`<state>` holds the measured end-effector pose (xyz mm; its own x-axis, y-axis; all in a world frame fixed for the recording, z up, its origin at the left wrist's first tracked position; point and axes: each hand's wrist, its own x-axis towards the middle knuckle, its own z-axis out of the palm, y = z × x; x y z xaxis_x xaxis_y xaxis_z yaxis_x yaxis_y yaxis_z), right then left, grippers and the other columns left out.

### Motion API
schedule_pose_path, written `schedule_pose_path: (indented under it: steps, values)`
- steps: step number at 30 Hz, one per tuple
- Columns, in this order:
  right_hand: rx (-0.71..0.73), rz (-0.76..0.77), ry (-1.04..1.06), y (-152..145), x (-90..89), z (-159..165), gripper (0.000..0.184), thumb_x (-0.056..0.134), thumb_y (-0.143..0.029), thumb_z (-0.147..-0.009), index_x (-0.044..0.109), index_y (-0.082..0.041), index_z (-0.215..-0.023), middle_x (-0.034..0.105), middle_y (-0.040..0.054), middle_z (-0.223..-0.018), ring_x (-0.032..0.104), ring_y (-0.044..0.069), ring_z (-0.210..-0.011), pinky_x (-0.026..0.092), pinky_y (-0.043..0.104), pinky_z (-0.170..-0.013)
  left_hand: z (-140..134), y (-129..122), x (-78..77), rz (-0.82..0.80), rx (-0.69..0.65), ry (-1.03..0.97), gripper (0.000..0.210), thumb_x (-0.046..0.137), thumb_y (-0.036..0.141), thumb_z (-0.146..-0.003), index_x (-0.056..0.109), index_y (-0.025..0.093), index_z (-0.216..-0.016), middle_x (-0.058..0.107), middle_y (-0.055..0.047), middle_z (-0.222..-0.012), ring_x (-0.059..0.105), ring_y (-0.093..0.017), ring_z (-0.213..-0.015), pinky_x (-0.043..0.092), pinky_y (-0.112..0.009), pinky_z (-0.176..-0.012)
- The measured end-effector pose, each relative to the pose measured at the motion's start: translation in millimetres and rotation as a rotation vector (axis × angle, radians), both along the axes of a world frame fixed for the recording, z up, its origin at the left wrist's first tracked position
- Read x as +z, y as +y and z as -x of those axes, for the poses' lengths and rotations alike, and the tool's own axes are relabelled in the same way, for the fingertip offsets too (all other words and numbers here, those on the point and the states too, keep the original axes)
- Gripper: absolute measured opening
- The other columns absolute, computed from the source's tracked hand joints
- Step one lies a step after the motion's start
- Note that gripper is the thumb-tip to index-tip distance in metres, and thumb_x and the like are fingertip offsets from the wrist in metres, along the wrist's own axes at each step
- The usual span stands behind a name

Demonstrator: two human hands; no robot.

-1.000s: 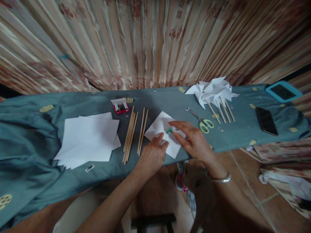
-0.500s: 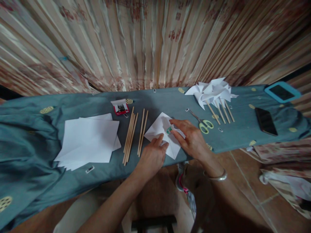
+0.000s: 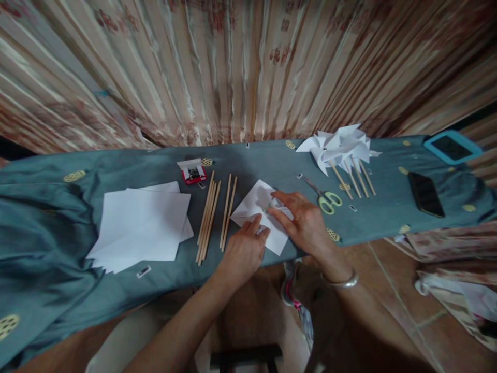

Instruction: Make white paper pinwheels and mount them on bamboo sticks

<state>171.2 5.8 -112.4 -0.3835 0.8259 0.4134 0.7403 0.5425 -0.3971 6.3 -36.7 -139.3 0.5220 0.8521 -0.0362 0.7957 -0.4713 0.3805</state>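
A square of white paper [image 3: 279, 241] with crease lines lies turned like a diamond on the cloth, in front of me. On its lower left part rests my left hand [image 3: 246, 243], thumb and index finger apart and fingertips pressing the sheet. My right hand [image 3: 305, 220] is over the right part of the paper, its thumb and fingers closed round a small white-and-green cylinder [image 3: 267, 206]. Most of that cylinder is hidden by the fingers, and its end is close to the middle of the sheet.
Wooden sticks [image 3: 209, 217] lie left of the paper, beyond them a stack of white sheets [image 3: 143, 223]. A red open box [image 3: 193, 173] sits behind. To the right are scissors [image 3: 325, 199], paper pinwheels [image 3: 341, 147], a phone [image 3: 425, 194] and a blue-framed tablet [image 3: 452, 147].
My right hand has shifted slightly, its thumb moving left, and less of the white-and-green cylinder shows now. My left hand and the paper have stayed in place.
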Motion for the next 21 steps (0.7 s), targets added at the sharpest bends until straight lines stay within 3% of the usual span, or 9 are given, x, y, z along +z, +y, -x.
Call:
schedule_pose_path:
  steps: [6,14,21]
  values:
    - [0.114,0.175,0.045,-1.9,10.0,-7.9,0.031,0.048,-0.023,-0.095,0.058,-0.017,-0.124,0.068,0.0104,-0.118,0.064,0.023,-0.107,0.053,0.04,-0.093,0.6,0.5,1.0,0.007,0.001,-0.002,0.032,0.047,0.014,-0.091,0.063,0.013,-0.118,0.048,-0.017,-0.143,0.054,-0.028,-0.122,0.051,-0.04,-0.097]
    - [-0.05,-0.038,-0.126,2.5,1.0,2.4,0.038,0.051,-0.035,-0.095,0.062,-0.008,-0.119,0.072,0.0158,-0.095,0.065,0.028,-0.09,0.055,0.041,-0.077,0.5,1.4,-1.5,-0.005,0.002,-0.011,0.031,0.047,0.013,-0.09,0.064,0.013,-0.116,0.049,-0.017,-0.142,0.057,-0.029,-0.118,0.053,-0.042,-0.094]
    - [0.127,0.157,-0.026,-5.7,16.5,-9.6,0.032,0.046,-0.021,-0.095,0.061,-0.016,-0.124,0.069,0.0098,-0.117,0.061,0.023,-0.11,0.052,0.04,-0.095,0.5,0.8,-1.0,-0.014,0.004,-0.003,0.03,0.048,0.012,-0.09,0.064,0.013,-0.115,0.05,-0.018,-0.142,0.058,-0.028,-0.115,0.053,-0.043,-0.094]
